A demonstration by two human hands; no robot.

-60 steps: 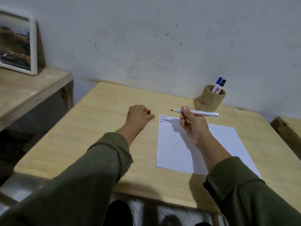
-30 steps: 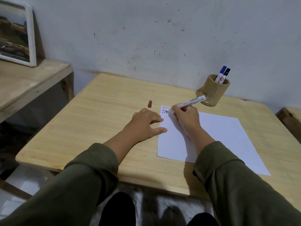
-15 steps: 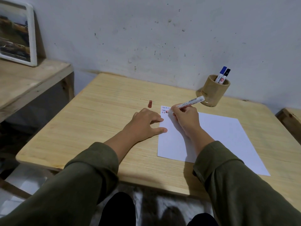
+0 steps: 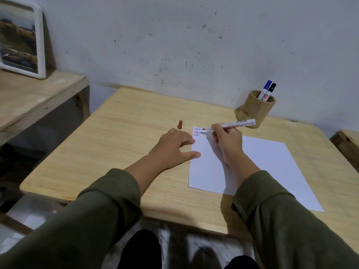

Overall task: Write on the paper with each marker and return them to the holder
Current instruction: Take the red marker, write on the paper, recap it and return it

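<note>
Now | right hand [image 4: 226, 141] is pinching uncapped red-tipped white marker [image 4: 232, 124], tip at white paper sheet's [image 4: 262, 162] far-left corner | left hand [image 4: 174, 147] is lying spread, fingertips pressing paper's left edge | small red cap [image 4: 180, 124] is lying beside that corner | tan wooden holder [image 4: 254, 109] is standing at table's [image 4: 116, 144] far edge

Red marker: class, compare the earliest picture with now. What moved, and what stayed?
The right hand lowered the red marker to the paper. The left hand released the red cap onto the table, then flattened. The holder stayed.
</note>
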